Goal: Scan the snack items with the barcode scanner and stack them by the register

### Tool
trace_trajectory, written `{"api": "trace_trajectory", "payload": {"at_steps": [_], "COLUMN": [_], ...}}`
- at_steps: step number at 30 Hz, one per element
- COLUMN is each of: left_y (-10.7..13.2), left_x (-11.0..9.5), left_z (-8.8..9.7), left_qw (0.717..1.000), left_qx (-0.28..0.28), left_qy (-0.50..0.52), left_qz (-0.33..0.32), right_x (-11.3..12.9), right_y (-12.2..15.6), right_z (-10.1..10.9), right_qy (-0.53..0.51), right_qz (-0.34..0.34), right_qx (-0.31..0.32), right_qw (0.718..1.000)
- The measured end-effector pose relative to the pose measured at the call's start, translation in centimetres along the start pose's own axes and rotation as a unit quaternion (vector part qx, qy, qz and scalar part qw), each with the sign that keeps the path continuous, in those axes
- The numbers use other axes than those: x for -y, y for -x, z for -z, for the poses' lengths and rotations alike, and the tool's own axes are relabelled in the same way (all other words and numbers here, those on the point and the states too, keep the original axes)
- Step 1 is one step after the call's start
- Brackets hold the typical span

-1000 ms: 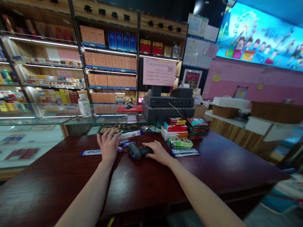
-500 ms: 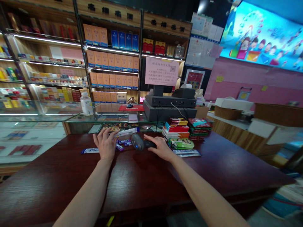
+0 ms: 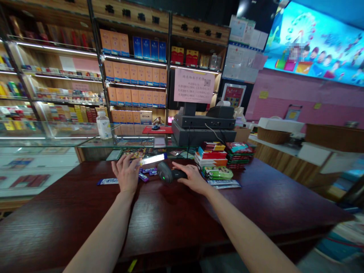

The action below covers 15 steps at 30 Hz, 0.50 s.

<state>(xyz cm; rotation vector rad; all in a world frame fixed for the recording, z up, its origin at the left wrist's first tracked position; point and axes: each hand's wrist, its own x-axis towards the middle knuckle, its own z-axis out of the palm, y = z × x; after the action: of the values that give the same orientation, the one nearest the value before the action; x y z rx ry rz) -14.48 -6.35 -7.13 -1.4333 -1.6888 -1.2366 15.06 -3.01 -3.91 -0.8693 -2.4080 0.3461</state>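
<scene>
My left hand (image 3: 126,172) holds a long flat packet with blue ends (image 3: 152,159) by its near end, tilted up off the counter. A bright glare lies across the packet's pale face. My right hand (image 3: 191,176) is closed round the handle of a dark barcode scanner (image 3: 165,172), whose head points toward the packet. A small green light shows on the scanner. Beneath the packet lie several small purple-wrapped bars (image 3: 144,176). A similar blue-and-white packet (image 3: 108,181) lies flat left of my left hand, partly covered by it.
Right of my right hand are a green snack pack (image 3: 218,173), blue-and-white packets (image 3: 224,184), stacked boxes (image 3: 210,155) and stacked red-green packs (image 3: 240,154). A cash register (image 3: 203,129) stands behind. A white bottle (image 3: 104,126) is on the glass case.
The scanner's light has turned from blue to green, and a bright glare now covers the packet. Both hands have stayed almost in place.
</scene>
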Motion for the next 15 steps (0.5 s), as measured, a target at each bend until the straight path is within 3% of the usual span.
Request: {"api": "trace_trajectory", "payload": {"at_steps": [8, 15], "left_y": [0.0, 0.0], "left_x": [0.0, -0.2], "left_z": [0.1, 0.2], "left_qw": [1.0, 1.0], "left_qx": [0.015, 0.019], "left_qy": [-0.003, 0.004], "left_qz": [-0.004, -0.011], "right_x": [0.2, -0.5], "right_y": [0.1, 0.4], "right_z": [-0.1, -2.4], "right_qy": [-0.012, -0.022], "right_qz": [-0.004, 0.012], "right_qx": [-0.001, 0.031], "right_qw": [1.0, 0.999]}}
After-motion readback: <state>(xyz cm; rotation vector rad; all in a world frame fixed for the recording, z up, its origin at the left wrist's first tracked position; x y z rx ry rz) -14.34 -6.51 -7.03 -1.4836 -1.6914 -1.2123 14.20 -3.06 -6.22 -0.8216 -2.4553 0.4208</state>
